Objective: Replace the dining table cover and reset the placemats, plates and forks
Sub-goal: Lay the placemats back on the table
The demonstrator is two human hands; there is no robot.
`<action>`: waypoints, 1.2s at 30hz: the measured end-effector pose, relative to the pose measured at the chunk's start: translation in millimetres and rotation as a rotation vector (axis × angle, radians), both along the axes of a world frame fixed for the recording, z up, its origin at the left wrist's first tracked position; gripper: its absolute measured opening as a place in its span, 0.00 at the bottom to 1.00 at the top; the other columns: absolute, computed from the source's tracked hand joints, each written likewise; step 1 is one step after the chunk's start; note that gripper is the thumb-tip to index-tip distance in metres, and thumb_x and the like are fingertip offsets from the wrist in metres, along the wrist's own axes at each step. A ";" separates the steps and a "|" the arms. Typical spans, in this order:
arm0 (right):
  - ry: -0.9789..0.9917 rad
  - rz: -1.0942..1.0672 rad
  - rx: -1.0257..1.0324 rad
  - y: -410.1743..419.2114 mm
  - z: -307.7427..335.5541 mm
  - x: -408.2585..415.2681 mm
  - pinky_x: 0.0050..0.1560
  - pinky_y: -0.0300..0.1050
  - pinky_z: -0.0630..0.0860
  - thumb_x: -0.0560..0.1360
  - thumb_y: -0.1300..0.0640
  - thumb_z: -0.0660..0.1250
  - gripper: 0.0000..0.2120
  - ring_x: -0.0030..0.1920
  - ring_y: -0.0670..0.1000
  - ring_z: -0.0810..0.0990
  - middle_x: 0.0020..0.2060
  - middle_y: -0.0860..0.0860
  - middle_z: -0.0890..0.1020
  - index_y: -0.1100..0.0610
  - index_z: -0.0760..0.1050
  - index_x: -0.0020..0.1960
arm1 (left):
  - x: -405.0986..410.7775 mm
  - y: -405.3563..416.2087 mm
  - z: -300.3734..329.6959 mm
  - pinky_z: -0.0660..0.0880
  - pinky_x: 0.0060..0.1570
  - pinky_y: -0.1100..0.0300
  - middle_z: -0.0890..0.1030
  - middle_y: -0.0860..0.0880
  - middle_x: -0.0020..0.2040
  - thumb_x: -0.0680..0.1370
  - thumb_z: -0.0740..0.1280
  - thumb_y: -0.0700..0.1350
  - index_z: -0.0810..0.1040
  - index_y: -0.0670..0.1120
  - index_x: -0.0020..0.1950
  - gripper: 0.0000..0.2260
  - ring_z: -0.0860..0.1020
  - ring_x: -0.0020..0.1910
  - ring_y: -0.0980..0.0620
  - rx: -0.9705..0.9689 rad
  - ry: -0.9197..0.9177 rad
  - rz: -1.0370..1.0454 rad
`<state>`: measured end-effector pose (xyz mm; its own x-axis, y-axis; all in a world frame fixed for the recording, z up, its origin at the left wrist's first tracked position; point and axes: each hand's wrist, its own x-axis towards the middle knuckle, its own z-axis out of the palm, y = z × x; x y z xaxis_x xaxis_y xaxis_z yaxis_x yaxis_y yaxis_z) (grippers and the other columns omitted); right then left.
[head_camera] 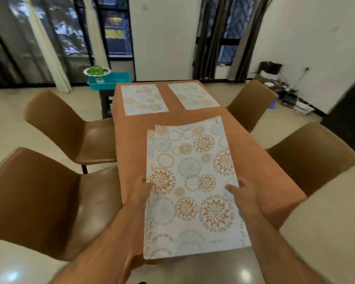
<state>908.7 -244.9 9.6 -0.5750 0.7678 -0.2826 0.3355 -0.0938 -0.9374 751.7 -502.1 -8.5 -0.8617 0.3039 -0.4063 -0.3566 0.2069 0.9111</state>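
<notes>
An orange-brown cover (254, 152) lies over the dining table. Two white placemats with orange and blue flower circles lie flat at the far end, one on the left (142, 99) and one on the right (194, 95). I hold a small stack of the same placemats (193, 181) above the near end of the table. My left hand (140, 189) grips the stack's left edge, thumb on top. My right hand (242, 192) grips its right edge, thumb on top. A second mat's edge peeks out at the stack's left. No plates or forks show.
Brown padded chairs flank the table: two on the left (70, 128) (35, 199), two on the right (252, 101) (314, 154). A teal basket (111, 78) with a green dish stands behind the far left corner. Cables and clutter (285, 93) lie at the right wall.
</notes>
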 end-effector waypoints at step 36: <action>-0.471 0.567 0.067 112.7 -97.5 -186.5 0.52 0.62 0.80 0.73 0.69 0.69 0.09 0.51 0.63 0.81 0.49 0.63 0.81 0.62 0.71 0.49 | -88.0 95.3 -96.4 0.73 0.62 0.50 0.75 0.44 0.66 0.81 0.63 0.44 0.71 0.46 0.71 0.18 0.75 0.63 0.42 -0.655 0.007 0.422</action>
<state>722.3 -132.1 -87.9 -0.7176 0.4134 -0.5605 0.6838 0.2653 -0.6797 663.7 -406.7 -104.9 -0.8543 -0.3506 -0.3838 -0.5195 0.5515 0.6526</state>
